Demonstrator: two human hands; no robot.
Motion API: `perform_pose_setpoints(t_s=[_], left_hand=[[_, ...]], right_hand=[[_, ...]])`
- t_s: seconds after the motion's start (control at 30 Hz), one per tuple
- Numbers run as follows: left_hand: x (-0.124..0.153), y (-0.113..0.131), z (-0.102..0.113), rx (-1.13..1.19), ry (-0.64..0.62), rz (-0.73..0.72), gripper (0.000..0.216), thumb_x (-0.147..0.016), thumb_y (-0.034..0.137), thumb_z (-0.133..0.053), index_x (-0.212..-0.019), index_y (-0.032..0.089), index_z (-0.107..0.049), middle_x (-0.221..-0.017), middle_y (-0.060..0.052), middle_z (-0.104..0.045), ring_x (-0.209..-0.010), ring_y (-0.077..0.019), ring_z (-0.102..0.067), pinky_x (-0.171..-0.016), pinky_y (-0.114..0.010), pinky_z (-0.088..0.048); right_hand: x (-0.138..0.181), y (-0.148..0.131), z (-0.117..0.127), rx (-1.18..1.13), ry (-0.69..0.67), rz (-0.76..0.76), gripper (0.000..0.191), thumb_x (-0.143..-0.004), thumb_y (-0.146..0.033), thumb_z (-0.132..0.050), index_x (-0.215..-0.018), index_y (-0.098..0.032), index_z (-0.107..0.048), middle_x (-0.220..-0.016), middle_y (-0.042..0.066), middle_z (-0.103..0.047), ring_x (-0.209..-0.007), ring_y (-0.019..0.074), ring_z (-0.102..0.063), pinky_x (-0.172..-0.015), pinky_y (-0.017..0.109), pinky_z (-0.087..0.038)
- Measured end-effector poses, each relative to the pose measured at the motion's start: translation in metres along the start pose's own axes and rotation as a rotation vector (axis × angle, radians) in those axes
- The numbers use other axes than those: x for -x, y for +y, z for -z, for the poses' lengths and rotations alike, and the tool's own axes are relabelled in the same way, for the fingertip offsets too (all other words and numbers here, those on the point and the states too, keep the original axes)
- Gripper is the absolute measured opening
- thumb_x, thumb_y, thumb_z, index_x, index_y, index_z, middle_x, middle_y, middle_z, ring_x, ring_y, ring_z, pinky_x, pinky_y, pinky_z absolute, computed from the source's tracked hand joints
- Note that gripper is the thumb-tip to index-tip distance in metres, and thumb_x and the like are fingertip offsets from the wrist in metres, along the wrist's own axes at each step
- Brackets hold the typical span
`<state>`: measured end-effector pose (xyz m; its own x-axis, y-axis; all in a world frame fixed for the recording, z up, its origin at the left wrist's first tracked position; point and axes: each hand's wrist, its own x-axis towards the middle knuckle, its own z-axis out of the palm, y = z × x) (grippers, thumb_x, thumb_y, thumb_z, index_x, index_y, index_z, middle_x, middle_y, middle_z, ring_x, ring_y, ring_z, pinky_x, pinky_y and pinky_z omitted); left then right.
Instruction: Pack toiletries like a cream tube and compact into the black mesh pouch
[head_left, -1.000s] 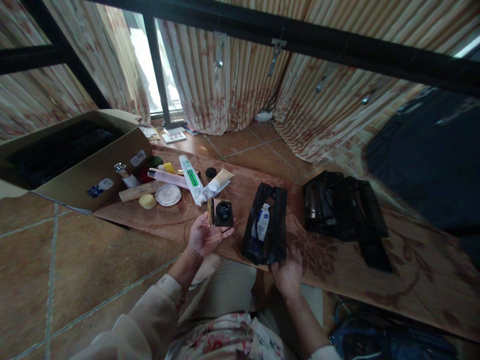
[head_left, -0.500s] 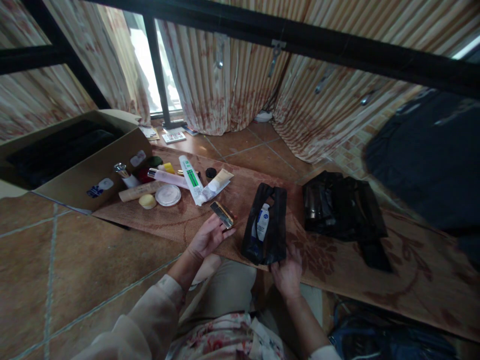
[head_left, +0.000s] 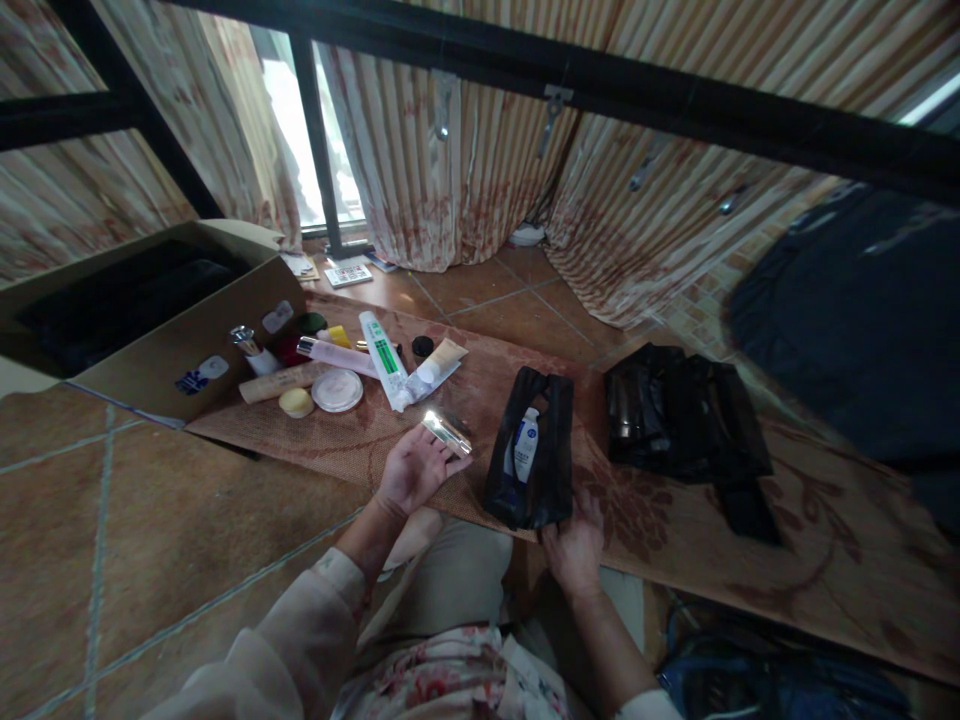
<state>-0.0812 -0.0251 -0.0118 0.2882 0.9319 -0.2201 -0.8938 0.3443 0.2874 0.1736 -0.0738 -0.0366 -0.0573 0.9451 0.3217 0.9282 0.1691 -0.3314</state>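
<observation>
My left hand is turned palm up and holds a small, slim gold case at its fingertips. Bright light glints off the case, so its exact kind is unclear. To the right of it lies a black bag with an opening on top, through which a white tube with a blue label shows. My right hand grips the bag's near right corner at the table edge, with some fingers hidden. Left of the bag are a white-and-green tube, a beige tube and a round clear-lidded compact.
An open cardboard box with black contents stands at the left end of the cloth-covered table. Several cosmetics, among them a pink bottle, lie beside it. Another black bag sits at the right. A dark blue bag is below.
The case in my left hand has tilted, so its dark face now shows as bright gold. That hand has shifted slightly. My right hand and the bag stay put.
</observation>
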Motion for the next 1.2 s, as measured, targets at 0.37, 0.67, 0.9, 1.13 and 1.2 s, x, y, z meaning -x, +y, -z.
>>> perform_pose_setpoints(t_s=[0.37, 0.67, 0.9, 1.13, 1.2], left_hand=[[0.001, -0.003, -0.001, -0.047, 0.166, -0.05, 0.038, -0.085, 0.035, -0.05, -0.112, 0.009, -0.059, -0.107, -0.013, -0.068, -0.103, -0.026, -0.062, -0.092, -0.042, -0.048], [-0.003, -0.011, 0.0, -0.234, 0.215, -0.204, 0.048, -0.072, 0.01, -0.066, -0.115, 0.025, -0.051, -0.102, 0.001, -0.066, -0.085, -0.0138, -0.065, -0.079, -0.029, -0.053], [-0.002, -0.01, -0.002, -0.199, 0.184, -0.21, 0.048, -0.06, 0.005, -0.057, -0.105, 0.021, -0.052, -0.096, -0.001, -0.065, -0.084, -0.0177, -0.062, -0.081, -0.035, -0.051], [-0.001, -0.015, -0.002, -0.24, 0.192, -0.252, 0.054, -0.053, 0.003, -0.054, -0.103, 0.023, -0.049, -0.096, 0.001, -0.063, -0.086, -0.0176, -0.06, -0.078, -0.035, -0.05], [-0.001, -0.018, -0.002, -0.258, 0.22, -0.284, 0.055, -0.052, 0.001, -0.057, -0.101, 0.024, -0.048, -0.092, 0.003, -0.061, -0.082, -0.0156, -0.059, -0.074, -0.031, -0.049]], right_hand=[[0.001, 0.004, -0.004, 0.023, 0.002, 0.014, 0.032, -0.079, -0.021, -0.046, -0.107, -0.015, -0.06, -0.111, 0.012, -0.057, -0.102, 0.0277, -0.047, -0.085, 0.042, -0.039], [0.0, 0.001, 0.0, 0.011, -0.014, -0.005, 0.031, -0.079, -0.022, -0.046, -0.105, -0.015, -0.061, -0.109, 0.012, -0.057, -0.098, 0.0265, -0.049, -0.084, 0.041, -0.04], [0.001, 0.002, -0.001, 0.034, -0.011, 0.002, 0.031, -0.078, -0.02, -0.045, -0.104, -0.014, -0.061, -0.107, 0.012, -0.056, -0.097, 0.0266, -0.048, -0.083, 0.041, -0.04], [0.003, 0.005, -0.005, 0.044, 0.016, 0.02, 0.032, -0.079, -0.022, -0.046, -0.107, -0.015, -0.06, -0.11, 0.012, -0.056, -0.099, 0.027, -0.048, -0.085, 0.042, -0.039], [0.003, 0.005, -0.005, 0.039, 0.007, 0.02, 0.031, -0.078, -0.022, -0.048, -0.106, -0.015, -0.061, -0.108, 0.012, -0.056, -0.096, 0.0264, -0.049, -0.083, 0.04, -0.04]])
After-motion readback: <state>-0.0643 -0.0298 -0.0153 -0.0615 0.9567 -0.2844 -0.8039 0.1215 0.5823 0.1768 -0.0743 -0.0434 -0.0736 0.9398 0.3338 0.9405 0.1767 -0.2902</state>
